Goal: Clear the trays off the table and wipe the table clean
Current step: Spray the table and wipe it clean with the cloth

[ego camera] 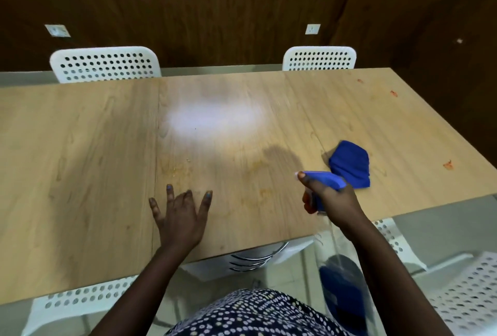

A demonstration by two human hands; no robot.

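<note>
Stained table (pixel 107 147), cloth (pixel 349 165) beyond bottle-holding right grip (pixel 326 197)

White perforated chairs (pixel 106 64), wood-panelled wall (pixel 215 7)

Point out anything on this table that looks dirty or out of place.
Red smears mark the table near its right edge, with smaller ones farther back. Faint orange stains lie between the hands. The cloth lies crumpled, unused.
</note>
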